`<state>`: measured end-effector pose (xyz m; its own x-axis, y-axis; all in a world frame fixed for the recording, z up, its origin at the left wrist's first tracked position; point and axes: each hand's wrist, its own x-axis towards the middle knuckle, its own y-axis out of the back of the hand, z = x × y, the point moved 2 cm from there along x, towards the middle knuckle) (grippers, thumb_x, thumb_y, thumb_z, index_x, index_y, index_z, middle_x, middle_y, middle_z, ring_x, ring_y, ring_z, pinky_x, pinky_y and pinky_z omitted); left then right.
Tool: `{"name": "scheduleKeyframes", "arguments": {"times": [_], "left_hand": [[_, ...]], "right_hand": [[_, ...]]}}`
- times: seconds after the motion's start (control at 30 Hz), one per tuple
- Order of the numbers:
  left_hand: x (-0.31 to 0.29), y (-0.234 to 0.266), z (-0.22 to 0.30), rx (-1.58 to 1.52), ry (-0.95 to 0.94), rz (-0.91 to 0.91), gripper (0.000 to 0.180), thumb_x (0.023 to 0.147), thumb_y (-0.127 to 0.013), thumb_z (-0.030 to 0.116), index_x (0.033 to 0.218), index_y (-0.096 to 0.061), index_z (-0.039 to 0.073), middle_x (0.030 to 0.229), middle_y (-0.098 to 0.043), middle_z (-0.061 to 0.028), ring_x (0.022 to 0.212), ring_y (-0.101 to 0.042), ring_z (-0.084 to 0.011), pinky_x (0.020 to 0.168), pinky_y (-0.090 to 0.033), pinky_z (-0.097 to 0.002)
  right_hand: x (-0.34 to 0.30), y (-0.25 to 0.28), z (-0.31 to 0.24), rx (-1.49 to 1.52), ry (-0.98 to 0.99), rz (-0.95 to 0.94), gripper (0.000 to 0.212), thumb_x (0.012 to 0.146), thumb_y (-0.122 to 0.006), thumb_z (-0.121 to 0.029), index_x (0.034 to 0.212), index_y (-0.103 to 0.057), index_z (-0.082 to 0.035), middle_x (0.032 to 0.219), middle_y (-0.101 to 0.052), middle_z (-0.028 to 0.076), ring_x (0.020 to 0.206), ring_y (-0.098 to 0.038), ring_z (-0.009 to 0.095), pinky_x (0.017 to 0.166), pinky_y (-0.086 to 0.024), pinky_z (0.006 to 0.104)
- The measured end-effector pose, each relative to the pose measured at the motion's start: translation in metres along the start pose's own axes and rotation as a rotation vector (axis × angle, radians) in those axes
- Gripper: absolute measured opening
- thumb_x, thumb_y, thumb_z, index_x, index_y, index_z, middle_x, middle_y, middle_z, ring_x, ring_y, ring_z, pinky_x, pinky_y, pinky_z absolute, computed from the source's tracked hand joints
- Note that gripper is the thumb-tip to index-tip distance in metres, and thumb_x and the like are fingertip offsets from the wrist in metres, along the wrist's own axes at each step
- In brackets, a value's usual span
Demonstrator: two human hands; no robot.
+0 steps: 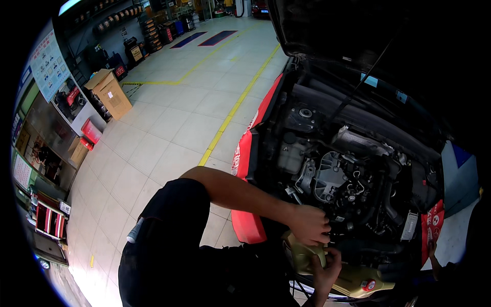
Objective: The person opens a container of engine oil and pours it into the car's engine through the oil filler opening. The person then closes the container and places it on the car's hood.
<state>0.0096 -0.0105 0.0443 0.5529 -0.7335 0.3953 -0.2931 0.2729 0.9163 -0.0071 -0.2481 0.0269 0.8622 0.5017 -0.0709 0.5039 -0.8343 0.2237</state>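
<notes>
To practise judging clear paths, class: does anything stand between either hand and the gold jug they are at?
Nothing visible does. The right hand holds the gold jug directly, and the left hand is at its top with no object showing between. What lies beneath the left hand's curled fingers is hidden.

And here's the left arm, elbow bent beside a dark sleeve (169,215), bare forearm (245,194) slanting across to the left hand (309,225), knuckles up, fingers curled under! Just below, the right hand (329,270) sits wrist-down, thumb (317,262) upright, fingers bent.
</notes>
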Motion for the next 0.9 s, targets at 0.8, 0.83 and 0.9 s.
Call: {"name": "scheduleKeyframes", "arguments": {"times": [0.8, 0.83, 0.9], "left_hand": [[-0.012, 0.004, -0.019, 0.025, -0.094, 0.089, 0.022, 0.086, -0.071, 0.032, 0.082, -0.060, 0.013, 0.068, -0.058, -0.0039, 0.052, -0.062, -0.0202, 0.048, -0.048, -0.0349], [-0.011, 0.000, -0.012, 0.037, 0.037, 0.098, 0.021, 0.087, -0.071, 0.030, 0.082, -0.060, 0.013, 0.066, -0.059, -0.0049, 0.050, -0.062, -0.0216, 0.046, -0.048, -0.0360], [-0.007, -0.004, 0.006, 0.053, 0.325, 0.122, 0.019, 0.087, -0.071, 0.027, 0.081, -0.061, 0.012, 0.063, -0.061, -0.0071, 0.047, -0.062, -0.0246, 0.043, -0.048, -0.0385]], "right_hand": [[0.005, -0.011, -0.020, -0.080, 0.041, 0.015, 0.036, 0.088, -0.084, -0.010, 0.117, -0.062, -0.004, 0.076, -0.073, 0.014, 0.062, -0.065, 0.015, 0.061, -0.049, 0.0299], [0.006, -0.010, -0.018, -0.047, 0.018, 0.033, 0.037, 0.088, -0.084, -0.010, 0.117, -0.062, -0.004, 0.076, -0.073, 0.014, 0.062, -0.066, 0.016, 0.062, -0.049, 0.0301], [0.004, -0.010, -0.015, -0.061, 0.014, 0.049, 0.038, 0.088, -0.084, -0.009, 0.118, -0.062, -0.004, 0.076, -0.073, 0.013, 0.064, -0.066, 0.014, 0.061, -0.049, 0.0289]]}}
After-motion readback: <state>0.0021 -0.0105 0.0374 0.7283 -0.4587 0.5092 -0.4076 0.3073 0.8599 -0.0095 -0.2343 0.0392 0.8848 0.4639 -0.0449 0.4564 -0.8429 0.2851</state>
